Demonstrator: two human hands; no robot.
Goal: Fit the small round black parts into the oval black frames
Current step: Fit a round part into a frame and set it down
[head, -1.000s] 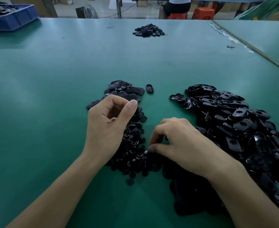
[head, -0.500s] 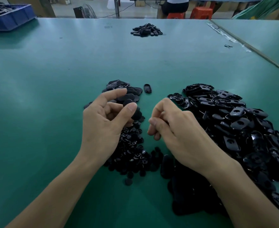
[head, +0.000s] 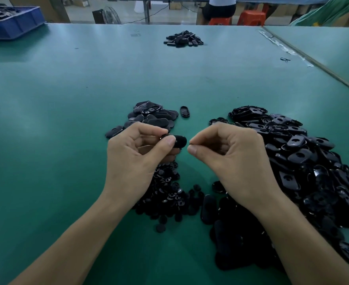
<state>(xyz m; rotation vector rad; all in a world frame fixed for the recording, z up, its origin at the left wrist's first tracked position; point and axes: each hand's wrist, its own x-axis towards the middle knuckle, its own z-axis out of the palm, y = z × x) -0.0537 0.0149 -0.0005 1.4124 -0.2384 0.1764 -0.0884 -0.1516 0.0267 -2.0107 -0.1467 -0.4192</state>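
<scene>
Your left hand [head: 136, 161] pinches an oval black frame [head: 178, 141] between thumb and forefinger, held up over the green table [head: 66, 140] with its free end pointing at your right hand [head: 237, 161]. Your right hand's thumb and forefinger are pressed tip to tip just beside that end, and the other fingers are curled under. Only a dark sliver shows at the pinch, probably a small round part [head: 190, 143], but too little shows to be sure. Below and between your wrists lies the heap of round parts [head: 169, 198]. The big heap of oval frames [head: 305, 161] spreads along your right, running under your right forearm. Beyond your left hand sits a smaller pile of oval pieces [head: 155, 117], with a lone oval piece [head: 184, 111] just to its right on the bare table. Far across the table is another dark pile [head: 182, 39], and a blue crate [head: 15, 23] stands at the far left corner.
</scene>
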